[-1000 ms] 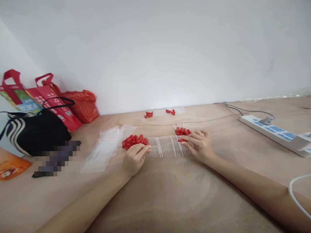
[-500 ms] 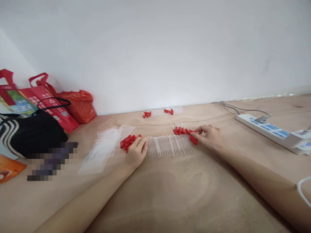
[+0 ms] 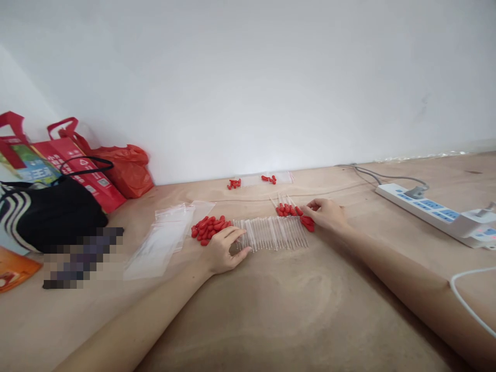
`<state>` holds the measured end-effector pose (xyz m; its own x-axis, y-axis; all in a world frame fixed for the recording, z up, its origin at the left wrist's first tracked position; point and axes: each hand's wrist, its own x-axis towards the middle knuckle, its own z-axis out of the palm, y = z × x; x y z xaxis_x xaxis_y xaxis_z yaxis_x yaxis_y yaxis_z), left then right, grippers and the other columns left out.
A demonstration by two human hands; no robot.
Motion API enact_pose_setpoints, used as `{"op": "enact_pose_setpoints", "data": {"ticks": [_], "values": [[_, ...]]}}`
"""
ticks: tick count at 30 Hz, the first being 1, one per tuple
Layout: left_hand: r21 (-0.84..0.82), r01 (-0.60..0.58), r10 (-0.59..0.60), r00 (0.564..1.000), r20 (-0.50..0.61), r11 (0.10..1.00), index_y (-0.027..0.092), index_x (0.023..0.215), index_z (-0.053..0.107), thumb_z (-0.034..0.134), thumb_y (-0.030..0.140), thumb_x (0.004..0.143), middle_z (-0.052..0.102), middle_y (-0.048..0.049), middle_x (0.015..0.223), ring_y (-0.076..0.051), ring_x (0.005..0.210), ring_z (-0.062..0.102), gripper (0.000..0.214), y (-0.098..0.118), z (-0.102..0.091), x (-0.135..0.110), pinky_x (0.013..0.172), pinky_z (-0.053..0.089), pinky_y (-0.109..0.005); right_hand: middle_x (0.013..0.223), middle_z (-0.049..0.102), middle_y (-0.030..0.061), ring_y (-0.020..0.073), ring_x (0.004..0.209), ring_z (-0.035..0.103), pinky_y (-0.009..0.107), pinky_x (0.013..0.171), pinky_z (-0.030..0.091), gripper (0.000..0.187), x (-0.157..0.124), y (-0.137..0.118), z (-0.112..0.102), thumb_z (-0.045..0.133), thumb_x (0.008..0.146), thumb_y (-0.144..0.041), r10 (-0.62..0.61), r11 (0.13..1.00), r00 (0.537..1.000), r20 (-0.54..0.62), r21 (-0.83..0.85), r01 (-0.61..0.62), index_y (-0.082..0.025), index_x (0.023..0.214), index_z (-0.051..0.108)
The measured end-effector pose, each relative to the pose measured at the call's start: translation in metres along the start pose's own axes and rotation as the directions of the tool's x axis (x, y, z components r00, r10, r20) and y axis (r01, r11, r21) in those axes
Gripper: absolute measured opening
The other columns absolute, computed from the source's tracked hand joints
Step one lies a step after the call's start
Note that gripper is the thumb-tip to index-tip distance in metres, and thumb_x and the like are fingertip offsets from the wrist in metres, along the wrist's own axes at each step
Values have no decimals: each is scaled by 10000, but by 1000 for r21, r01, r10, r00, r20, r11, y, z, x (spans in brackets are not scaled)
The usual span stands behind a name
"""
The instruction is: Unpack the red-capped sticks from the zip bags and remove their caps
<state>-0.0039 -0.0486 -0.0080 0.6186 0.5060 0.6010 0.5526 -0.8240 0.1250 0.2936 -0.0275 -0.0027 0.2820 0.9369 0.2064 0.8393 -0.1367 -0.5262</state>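
A row of clear glass dropper tubes (image 3: 271,233) lies side by side on the wooden table. At its left end my left hand (image 3: 227,249) is open, thumb and fingers apart around the outermost tubes. Left of the row, beyond that hand, sits a heap of red rubber bulbs (image 3: 209,227). My right hand (image 3: 325,213) is closed in a pinch, its fingertips at the bulb of a red-bulbed dropper (image 3: 299,211). That dropper lies against a group of droppers with red bulbs (image 3: 285,209) behind the row. More loose red bulbs (image 3: 307,223) rest just below the right fingertips.
Clear zip bags (image 3: 163,240) lie to the left. A black bag (image 3: 58,212) and red bags (image 3: 126,170) stand further left. At the back is a flat bag with small red bulbs (image 3: 234,183). A white power strip (image 3: 422,206) with cables lies right.
My left hand has moved off the red heap toward the near side of the row, its thumb and fingers now spread. My right hand has shifted slightly left, toward the grouped droppers.
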Motion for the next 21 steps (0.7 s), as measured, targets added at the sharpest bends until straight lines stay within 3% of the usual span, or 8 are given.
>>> {"op": "enact_pose_setpoints", "data": {"ticks": [5,10,14,19,20,21], "values": [[-7,-21,20,1000,-24,1000,120,1007,533,552,296,741,602,-88,859,-135,667,579,318,0,-2,-3,663,519,-278,712,647,52,223,758,581,316,669,374,303,26,-13,6,502,659,-472,158,982,970,185,-129,-135,-209,719,638],[15,-3,4,997,-78,1000,126,1017,525,536,270,757,598,-85,881,-133,684,583,298,0,-3,-5,681,519,-276,575,610,59,189,591,573,262,528,366,256,42,-15,16,551,615,-415,171,981,946,277,-137,-137,-168,583,613],[34,-2,5,996,-87,999,126,1009,528,530,264,762,594,-92,913,-147,744,582,283,-1,-4,-4,704,508,-275,554,594,60,171,555,561,244,492,348,236,43,-14,12,537,641,-368,158,984,949,273,-128,-127,-154,560,591],[134,10,5,993,-115,991,158,996,549,518,268,766,587,-88,938,-198,894,541,257,1,-5,-2,814,441,-355,698,634,33,161,675,568,250,596,350,242,15,-22,-4,447,742,-382,28,997,985,168,-77,-15,-191,709,592],[163,20,2,991,-132,986,159,1007,549,520,273,764,582,-94,958,-206,907,534,271,1,-5,-1,824,425,-370,748,641,20,159,716,564,260,650,350,229,5,-24,-4,452,750,-391,-33,998,991,131,-58,40,-206,743,585],[193,30,-1,989,-149,981,159,1028,545,525,285,761,576,-102,987,-217,925,525,296,3,-5,0,835,409,-386,754,643,19,164,730,558,290,715,336,220,-7,-25,-3,465,755,-393,-194,980,980,31,-45,195,-206,744,581]]}}
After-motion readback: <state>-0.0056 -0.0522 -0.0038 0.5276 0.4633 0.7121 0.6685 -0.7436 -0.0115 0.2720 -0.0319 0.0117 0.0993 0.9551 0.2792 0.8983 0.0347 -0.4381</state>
